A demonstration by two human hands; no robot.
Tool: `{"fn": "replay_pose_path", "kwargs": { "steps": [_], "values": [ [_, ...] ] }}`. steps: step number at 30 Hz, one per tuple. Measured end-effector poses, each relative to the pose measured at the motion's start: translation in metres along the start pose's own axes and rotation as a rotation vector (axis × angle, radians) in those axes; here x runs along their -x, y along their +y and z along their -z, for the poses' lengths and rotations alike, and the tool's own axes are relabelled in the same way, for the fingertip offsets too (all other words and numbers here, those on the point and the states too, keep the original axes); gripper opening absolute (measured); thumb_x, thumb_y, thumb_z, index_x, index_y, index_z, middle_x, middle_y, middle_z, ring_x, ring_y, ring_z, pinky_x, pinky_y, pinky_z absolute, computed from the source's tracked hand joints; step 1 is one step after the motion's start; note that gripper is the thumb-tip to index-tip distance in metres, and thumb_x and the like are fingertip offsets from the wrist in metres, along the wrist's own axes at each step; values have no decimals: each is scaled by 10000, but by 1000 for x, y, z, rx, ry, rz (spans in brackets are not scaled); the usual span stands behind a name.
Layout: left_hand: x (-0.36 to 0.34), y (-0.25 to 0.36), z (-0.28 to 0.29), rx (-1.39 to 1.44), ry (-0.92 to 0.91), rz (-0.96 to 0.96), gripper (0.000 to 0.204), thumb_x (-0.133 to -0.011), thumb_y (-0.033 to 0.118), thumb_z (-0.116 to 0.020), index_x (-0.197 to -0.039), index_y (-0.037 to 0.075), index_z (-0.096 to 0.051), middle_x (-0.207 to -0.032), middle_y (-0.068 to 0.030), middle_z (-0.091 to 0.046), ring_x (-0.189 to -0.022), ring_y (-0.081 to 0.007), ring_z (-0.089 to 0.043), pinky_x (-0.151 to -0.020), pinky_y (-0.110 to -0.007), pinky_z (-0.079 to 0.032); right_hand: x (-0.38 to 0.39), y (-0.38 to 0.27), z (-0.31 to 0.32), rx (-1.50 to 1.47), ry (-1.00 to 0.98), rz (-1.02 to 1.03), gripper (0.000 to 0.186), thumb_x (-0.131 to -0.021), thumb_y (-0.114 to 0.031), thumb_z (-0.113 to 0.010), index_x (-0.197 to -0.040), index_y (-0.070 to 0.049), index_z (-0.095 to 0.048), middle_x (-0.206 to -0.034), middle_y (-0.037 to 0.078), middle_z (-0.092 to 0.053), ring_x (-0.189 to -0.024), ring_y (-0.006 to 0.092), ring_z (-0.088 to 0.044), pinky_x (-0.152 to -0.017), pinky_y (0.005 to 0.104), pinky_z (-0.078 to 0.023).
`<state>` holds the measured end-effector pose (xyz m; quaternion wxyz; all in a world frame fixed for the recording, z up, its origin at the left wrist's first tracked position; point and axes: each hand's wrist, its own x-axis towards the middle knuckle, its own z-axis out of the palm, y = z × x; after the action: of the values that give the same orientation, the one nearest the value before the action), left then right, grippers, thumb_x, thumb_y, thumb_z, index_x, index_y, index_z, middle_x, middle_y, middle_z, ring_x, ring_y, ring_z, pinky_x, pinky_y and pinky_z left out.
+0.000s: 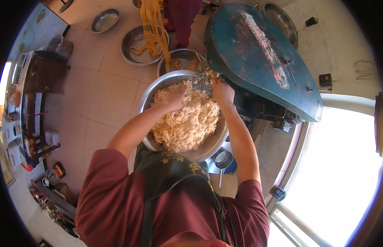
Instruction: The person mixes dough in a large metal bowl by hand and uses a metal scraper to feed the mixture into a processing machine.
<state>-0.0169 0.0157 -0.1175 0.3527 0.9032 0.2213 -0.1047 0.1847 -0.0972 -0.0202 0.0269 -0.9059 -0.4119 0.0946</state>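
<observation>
A large metal bowl (218, 144) in front of me holds a heap of pale, crumbly dough (187, 123). My left hand (176, 100) lies on the dough's far left side, its fingers blurred and partly sunk in it. At the bowl's far right rim, my right hand (223, 91) has its fingers curled beside a dark, dough-speckled metal part (203, 84). What those fingers hold is too small to make out. The green-blue housing of a machine (245, 53) rises just beyond the right hand.
Beyond the bowl, long yellowish dough strips (152, 24) hang into a metal basin (124, 45). Another person's dark red trousers (181, 18) show behind it. A second basin (162, 68) touches my bowl's far side. A small saucepan (223, 158) sits low on the right.
</observation>
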Motion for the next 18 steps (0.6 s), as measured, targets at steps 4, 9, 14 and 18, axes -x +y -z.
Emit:
{"fn": "replay_pose_path", "kwargs": {
  "steps": [4,9,14,18],
  "values": [
    [25,-13,-2,-31,0,-96,501,-840,155,-724,-1289,48,-533,-1153,-223,-587,-1091,-353,-585,-902,-470,-498,27,5,7,7,70,25,411,-1001,-398,-482,-1070,-9,-593,-739,225,-693,-730,390,-706,-666,503,-569],
    [41,-3,2,51,-9,-194,387,-887,76,-670,-1226,43,-487,-1159,-213,-502,-1086,-378,-565,-847,-464,-478,0,10,-16,-5,113,13,375,-1003,-378,-492,-929,-31,-615,-714,239,-678,-669,397,-691,-611,493,-566],
    [60,15,23,465,86,-177,371,-911,2,-598,-1257,40,-471,-1185,-222,-507,-991,-409,-616,-813,-480,-510,22,-6,-11,-9,115,116,338,-988,-375,-524,-1069,-53,-583,-717,227,-682,-620,391,-684,-581,502,-561],
    [60,33,24,414,123,-246,422,-916,4,-589,-1314,60,-461,-1242,-243,-566,-1024,-389,-651,-842,-456,-537,-8,5,-31,60,78,22,472,-1002,-355,-498,-1450,-208,-478,-807,171,-715,-620,329,-697,-564,445,-570]
  ]
}}
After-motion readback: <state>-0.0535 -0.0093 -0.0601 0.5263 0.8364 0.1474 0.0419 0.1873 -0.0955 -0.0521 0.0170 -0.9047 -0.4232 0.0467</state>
